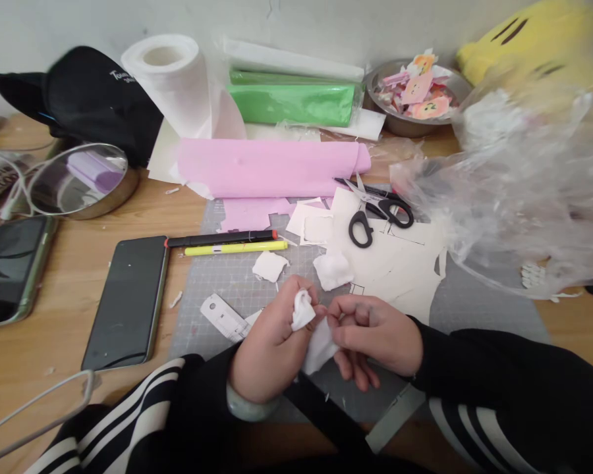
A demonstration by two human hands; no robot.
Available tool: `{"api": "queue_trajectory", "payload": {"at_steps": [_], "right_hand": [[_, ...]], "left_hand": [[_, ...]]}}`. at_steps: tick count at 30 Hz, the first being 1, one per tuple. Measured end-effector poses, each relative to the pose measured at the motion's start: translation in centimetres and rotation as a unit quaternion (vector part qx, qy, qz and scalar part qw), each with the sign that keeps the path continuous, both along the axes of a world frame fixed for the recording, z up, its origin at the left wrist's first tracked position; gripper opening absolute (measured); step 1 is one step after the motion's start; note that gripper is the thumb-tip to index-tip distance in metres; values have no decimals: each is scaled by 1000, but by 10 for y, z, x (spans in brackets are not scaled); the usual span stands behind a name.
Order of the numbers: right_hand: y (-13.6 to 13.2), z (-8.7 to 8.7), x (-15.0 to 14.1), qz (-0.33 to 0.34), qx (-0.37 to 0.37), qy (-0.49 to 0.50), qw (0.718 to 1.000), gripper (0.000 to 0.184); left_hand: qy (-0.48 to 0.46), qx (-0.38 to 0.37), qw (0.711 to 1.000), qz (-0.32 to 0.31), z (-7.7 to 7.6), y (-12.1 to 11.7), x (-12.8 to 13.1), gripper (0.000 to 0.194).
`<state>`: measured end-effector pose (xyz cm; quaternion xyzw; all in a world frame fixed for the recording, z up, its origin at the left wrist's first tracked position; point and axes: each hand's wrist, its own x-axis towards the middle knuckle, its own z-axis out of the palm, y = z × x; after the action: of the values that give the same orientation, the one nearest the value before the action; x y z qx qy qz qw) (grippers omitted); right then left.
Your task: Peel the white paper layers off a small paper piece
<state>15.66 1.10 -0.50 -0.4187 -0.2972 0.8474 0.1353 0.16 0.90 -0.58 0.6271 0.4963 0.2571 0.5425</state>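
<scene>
My left hand (271, 345) is closed around a crumpled piece of white cloth (303, 311), which pokes out above the thumb and hangs down below the fingers. Thumb and forefinger of my right hand (375, 329) are pinched together close to the left fingertips. Whatever lies in that pinch is too small to make out; the other right fingers curl loosely below. Just beyond the hands, a white puffy pad (333, 270) and a smaller white scrap (270, 266) lie on the grey cutting mat (197, 283). A white ruler (223, 317) is partly hidden by my left hand.
Black-handled scissors (375, 210) rest on cut paper (400, 270). Behind lie folded pink fabric (271, 168), a white roll (172, 92) and green packets (294, 104). A phone (128, 299), pens (234, 247) and a metal bowl (79, 184) are left; clear plastic (518, 191) fills the right.
</scene>
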Motion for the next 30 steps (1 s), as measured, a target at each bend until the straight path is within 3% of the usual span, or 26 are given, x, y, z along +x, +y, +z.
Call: {"api": "queue_trajectory", "payload": {"at_steps": [6, 30], "right_hand": [[-1, -1, 0, -5, -4, 2, 1000, 11], [4, 2, 2, -70, 29, -51, 996, 8]], "left_hand": [[-38, -51, 998, 4, 1, 0, 0, 13], [-39, -39, 998, 7, 1, 0, -1, 11]]}}
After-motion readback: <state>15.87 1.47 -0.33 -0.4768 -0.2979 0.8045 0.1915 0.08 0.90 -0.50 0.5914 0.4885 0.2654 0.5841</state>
